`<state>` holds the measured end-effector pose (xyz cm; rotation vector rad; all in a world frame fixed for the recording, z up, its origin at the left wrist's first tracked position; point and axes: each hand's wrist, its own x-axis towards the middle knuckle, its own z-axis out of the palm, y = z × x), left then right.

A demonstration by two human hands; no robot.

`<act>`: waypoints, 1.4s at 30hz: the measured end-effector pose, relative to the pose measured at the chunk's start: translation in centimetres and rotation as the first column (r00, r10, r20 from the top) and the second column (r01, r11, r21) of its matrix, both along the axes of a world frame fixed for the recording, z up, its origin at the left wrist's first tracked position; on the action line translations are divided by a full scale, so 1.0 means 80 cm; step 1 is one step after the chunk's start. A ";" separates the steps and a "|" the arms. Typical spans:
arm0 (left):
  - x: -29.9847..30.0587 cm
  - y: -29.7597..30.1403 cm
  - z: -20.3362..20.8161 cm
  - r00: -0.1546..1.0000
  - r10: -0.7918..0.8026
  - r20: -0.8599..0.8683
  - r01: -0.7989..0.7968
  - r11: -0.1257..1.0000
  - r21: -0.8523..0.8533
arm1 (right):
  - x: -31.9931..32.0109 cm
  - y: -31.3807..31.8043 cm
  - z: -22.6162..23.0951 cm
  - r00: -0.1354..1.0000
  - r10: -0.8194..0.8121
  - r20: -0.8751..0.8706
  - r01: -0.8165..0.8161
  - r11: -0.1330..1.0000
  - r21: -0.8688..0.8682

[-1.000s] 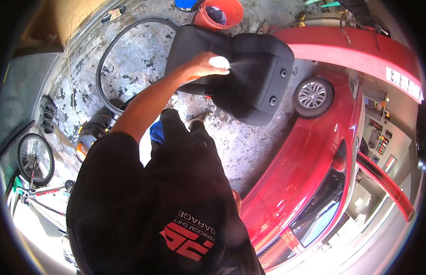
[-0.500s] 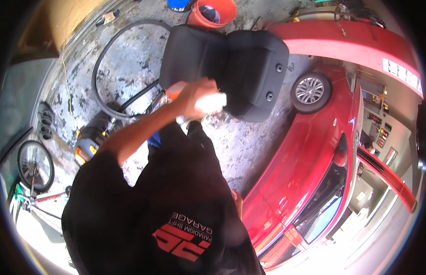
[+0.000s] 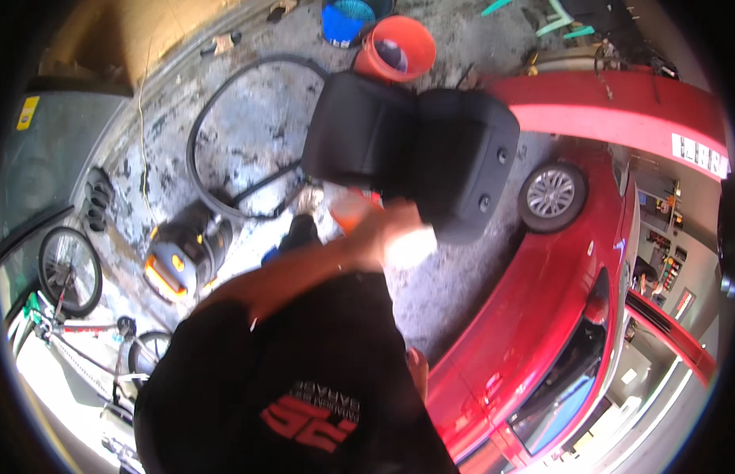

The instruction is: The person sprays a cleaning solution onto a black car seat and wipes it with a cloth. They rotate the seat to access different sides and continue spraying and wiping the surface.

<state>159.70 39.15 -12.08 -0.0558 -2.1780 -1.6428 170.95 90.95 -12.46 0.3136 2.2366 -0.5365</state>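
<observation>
My left hand point(image 3: 381, 237) reaches out across my body, closed round a white bottle point(image 3: 411, 246) with an orange top point(image 3: 353, 210). Glare and motion blur hide the bottle's details. Just beyond it, a black car seat point(image 3: 470, 162) lies on the floor with its two cushioned parts side by side. Two round fittings show along its right edge. My right hand point(image 3: 417, 370) hangs low beside my body, near the red car point(image 3: 494, 316); only a small part shows, and its fingers are not clear.
A vacuum cleaner point(image 3: 182, 253) stands left, its black hose point(image 3: 195, 130) looped on the stained floor. Beyond the seat are an orange bucket point(image 3: 399, 51) and a blue bucket point(image 3: 344, 22). A red lift post point(image 3: 604, 103) lies right; a bicycle point(image 3: 69, 272) is far left.
The whole view has shifted, so the seat and floor things sit lower and further right. My left hand, still round the bottle, also appears lower and further right.
</observation>
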 end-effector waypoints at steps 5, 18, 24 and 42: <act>0.006 0.019 -0.032 0.977 -0.181 -0.110 0.160 0.970 -0.181 | -0.048 -0.052 0.027 0.974 -0.226 0.016 0.227 0.974 -0.010; -0.010 -0.232 0.003 0.964 -0.240 0.116 0.078 0.668 0.740 | -0.048 -0.002 -0.070 0.992 -0.113 -0.060 0.107 0.990 -0.093; -0.031 -0.271 0.100 0.947 -0.320 -0.035 0.270 0.727 0.632 | -0.037 0.011 -0.123 0.970 -0.220 -0.104 0.208 0.971 -0.117; -0.052 -0.166 -0.081 0.693 -0.473 0.544 0.200 0.851 0.486 | 0.027 0.019 -0.113 0.961 -0.265 -0.082 0.224 0.914 -0.338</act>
